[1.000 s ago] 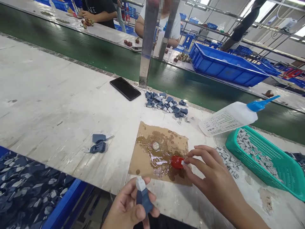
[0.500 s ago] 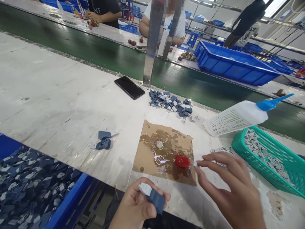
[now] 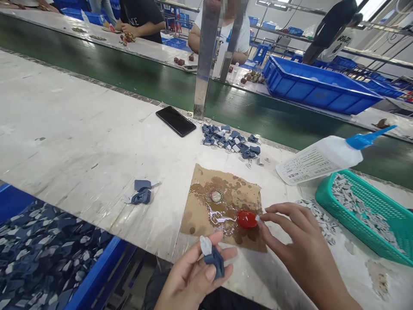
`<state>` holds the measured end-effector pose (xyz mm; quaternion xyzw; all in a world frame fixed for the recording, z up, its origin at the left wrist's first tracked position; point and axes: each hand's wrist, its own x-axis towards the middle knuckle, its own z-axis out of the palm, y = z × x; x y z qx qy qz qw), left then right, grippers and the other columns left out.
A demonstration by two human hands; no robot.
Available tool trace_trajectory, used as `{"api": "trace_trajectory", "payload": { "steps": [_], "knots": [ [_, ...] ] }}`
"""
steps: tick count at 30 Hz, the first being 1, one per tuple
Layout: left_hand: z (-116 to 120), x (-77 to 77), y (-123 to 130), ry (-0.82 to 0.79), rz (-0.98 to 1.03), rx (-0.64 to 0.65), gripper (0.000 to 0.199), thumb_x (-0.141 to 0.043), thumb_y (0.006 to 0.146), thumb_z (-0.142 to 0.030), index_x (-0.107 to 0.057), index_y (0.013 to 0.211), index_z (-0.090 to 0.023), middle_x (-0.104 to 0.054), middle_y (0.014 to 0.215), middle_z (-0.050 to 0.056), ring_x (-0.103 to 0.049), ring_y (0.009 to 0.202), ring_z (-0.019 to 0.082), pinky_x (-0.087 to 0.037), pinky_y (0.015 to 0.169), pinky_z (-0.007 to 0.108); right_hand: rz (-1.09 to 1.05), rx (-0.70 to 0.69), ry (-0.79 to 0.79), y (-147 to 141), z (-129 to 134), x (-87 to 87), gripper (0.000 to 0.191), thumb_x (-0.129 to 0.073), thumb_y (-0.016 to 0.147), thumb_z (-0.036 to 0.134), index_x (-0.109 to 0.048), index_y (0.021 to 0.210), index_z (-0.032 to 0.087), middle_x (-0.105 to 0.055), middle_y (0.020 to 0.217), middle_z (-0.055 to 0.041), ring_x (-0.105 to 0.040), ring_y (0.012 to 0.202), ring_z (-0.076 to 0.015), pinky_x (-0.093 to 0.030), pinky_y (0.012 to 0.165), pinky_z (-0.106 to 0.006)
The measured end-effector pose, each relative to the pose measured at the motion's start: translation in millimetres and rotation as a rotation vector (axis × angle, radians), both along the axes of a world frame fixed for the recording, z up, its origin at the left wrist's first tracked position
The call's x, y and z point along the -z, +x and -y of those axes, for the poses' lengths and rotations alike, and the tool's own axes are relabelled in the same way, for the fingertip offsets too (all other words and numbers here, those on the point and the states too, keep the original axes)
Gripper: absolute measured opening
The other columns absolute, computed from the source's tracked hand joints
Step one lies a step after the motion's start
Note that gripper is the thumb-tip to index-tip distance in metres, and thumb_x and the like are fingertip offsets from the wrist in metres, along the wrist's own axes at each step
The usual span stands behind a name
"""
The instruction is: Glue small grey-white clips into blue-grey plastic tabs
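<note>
A dark blue piece with a pale grey tip (image 3: 214,260) is held between the thumb and fingers of my left hand (image 3: 195,275), near the table's front edge. My right hand (image 3: 295,245) pinches a tiny pale piece (image 3: 257,218) at the right rim of a red oval object (image 3: 247,219). That red object lies on a wet, stained sheet of brown cardboard (image 3: 196,215), which also bears a small round whitish thing (image 3: 216,196). Two more blue pieces (image 3: 142,191) lie to the left of the cardboard.
Behind the cardboard are a heap of blue and grey pieces (image 3: 230,140) and a phone (image 3: 176,121). A glue bottle (image 3: 319,159) leans by a green basket (image 3: 364,215) at right. A blue bin (image 3: 97,275) stands lower left. People sit beyond the green belt (image 3: 129,86).
My right hand has moved slightly left, its fingertips now at the red object. My left hand has turned the blue piece, showing its hollow side, and has spread its outer fingers.
</note>
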<state>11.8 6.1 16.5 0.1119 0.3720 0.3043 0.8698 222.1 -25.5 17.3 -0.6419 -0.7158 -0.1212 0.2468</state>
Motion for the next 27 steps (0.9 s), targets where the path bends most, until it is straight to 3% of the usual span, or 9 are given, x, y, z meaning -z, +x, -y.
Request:
{"api": "trace_trajectory", "payload": {
  "steps": [6,10,14,22,24,27],
  "knots": [
    [-3.2,4.4,0.0,-0.048,0.108,-0.042,0.028,-0.081,0.06,-0.025,-0.075,0.088,-0.023,-0.077,0.083,0.003,-0.069,0.092,0.027,-0.059,0.076,0.032,0.043,-0.034,-0.082,1.6,-7.6,3.6,0.007,-0.053,0.085,0.02,-0.06,0.082,0.019,-0.059,0.086,-0.0066,-0.051,0.085,-0.0199,-0.044,0.07,-0.034],
    [-4.8,2.0,0.9,-0.081,0.074,-0.062,0.021,-0.08,0.062,-0.021,-0.075,0.082,-0.021,-0.077,0.089,0.003,-0.07,0.087,0.025,-0.06,0.066,0.024,0.025,-0.036,-0.022,-0.7,-4.6,-10.8,0.006,-0.053,0.085,0.02,-0.059,0.083,0.021,-0.058,0.086,-0.0054,-0.052,0.084,-0.0191,-0.044,0.073,-0.035],
    [-4.1,-0.8,1.2,-0.072,0.042,-0.085,0.023,-0.082,0.059,-0.023,-0.076,0.082,-0.022,-0.077,0.086,-0.001,-0.07,0.087,0.024,-0.059,0.073,0.022,0.014,0.007,0.067,-4.3,3.4,-26.4,0.006,-0.058,0.083,0.019,-0.058,0.089,0.021,-0.058,0.089,-0.0066,-0.053,0.089,-0.0209,-0.042,0.078,-0.038],
    [-2.1,6.9,1.9,-0.04,0.037,-0.057,0.025,-0.08,0.063,-0.028,-0.075,0.088,-0.025,-0.077,0.085,0.003,-0.068,0.094,0.026,-0.057,0.078,0.029,-0.017,0.059,0.068,-4.6,-1.3,-4.0,0.002,-0.058,0.083,0.02,-0.058,0.085,0.02,-0.059,0.085,-0.0061,-0.053,0.083,-0.0205,-0.042,0.075,-0.038],
    [-1.3,8.3,3.1,-0.006,0.023,-0.06,0.027,-0.081,0.062,-0.029,-0.076,0.087,-0.025,-0.077,0.083,0.003,-0.068,0.093,0.025,-0.057,0.077,0.027,-0.077,0.077,0.083,-10.7,3.5,-6.2,0.005,-0.059,0.083,0.021,-0.058,0.087,0.019,-0.058,0.088,-0.007,-0.053,0.086,-0.0208,-0.041,0.079,-0.039],
    [0.0,8.3,6.3,0.071,-0.004,-0.084,0.024,-0.083,0.059,-0.026,-0.076,0.082,-0.024,-0.077,0.081,0.002,-0.07,0.086,0.02,-0.055,0.072,0.019,-0.201,-0.003,0.057,-27.7,16.5,-16.8,0.008,-0.054,0.086,0.023,-0.057,0.092,0.019,-0.054,0.094,-0.0079,-0.051,0.092,-0.0195,-0.04,0.082,-0.036]
  ]
}}
